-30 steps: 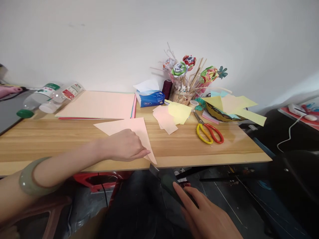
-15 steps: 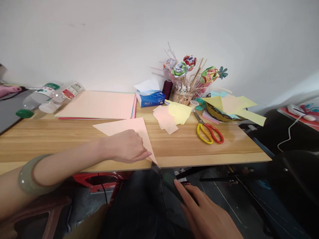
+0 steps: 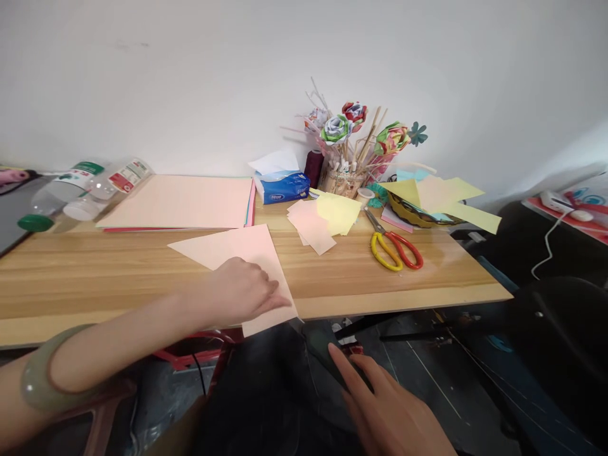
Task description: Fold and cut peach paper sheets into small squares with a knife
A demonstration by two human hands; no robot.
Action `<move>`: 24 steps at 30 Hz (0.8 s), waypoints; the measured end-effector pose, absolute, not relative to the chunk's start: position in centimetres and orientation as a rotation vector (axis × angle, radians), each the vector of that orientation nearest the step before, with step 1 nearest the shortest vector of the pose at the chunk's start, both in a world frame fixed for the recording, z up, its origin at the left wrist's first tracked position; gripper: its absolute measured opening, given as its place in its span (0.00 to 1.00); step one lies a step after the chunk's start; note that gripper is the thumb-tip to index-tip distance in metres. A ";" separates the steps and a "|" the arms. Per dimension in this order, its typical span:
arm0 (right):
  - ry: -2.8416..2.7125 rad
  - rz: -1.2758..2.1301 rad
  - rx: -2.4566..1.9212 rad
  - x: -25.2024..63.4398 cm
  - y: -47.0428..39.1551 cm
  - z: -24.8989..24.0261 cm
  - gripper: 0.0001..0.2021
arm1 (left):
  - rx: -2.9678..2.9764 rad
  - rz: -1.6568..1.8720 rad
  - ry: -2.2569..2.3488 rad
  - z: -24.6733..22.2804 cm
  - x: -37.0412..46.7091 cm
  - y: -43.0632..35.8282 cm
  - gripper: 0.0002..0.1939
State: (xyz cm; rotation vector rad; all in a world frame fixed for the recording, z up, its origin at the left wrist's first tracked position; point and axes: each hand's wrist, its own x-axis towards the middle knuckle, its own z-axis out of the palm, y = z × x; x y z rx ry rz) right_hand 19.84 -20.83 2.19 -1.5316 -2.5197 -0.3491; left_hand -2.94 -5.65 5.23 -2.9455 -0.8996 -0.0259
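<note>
Bottles first: saw a green-capped clear plastic bottle and a white-capped clear plastic bottle lying far left of an angular pale pink paper sheet. Next, behind and left of the sheet, saw a flat stack of large pale pink paper. Found the sheet itself on the wood-grain table, with one corner jutting past the front edge. Saw the left hand on top of it, with fingers curled in and thumb stretched toward its right side; could not tell whether pinching paper or only pressing. Behind the sheet, noted a blue tissue pack. By its lower right corner, saw a dark-green-handled tool, blurred at the far end, gripped in the closed fingers of the right hand. Farther right of the sheet, noted yellow-and-red-handled scissors, then a brown basket heaped with yellow and pink paper.
</note>
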 end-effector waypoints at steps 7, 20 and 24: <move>-2.506 -0.294 -1.544 20.1 -21.0 1.6 0.21 | -2.743 -0.038 -1.175 1.0 -1.9 -6.1 0.29; -2.609 -0.350 -1.652 20.8 -21.7 0.4 0.25 | -2.877 0.042 -1.255 0.1 -2.5 -5.9 0.33; -2.587 -0.403 -1.645 20.8 -21.6 0.4 0.23 | -2.862 0.078 -1.271 0.1 -2.4 -6.0 0.33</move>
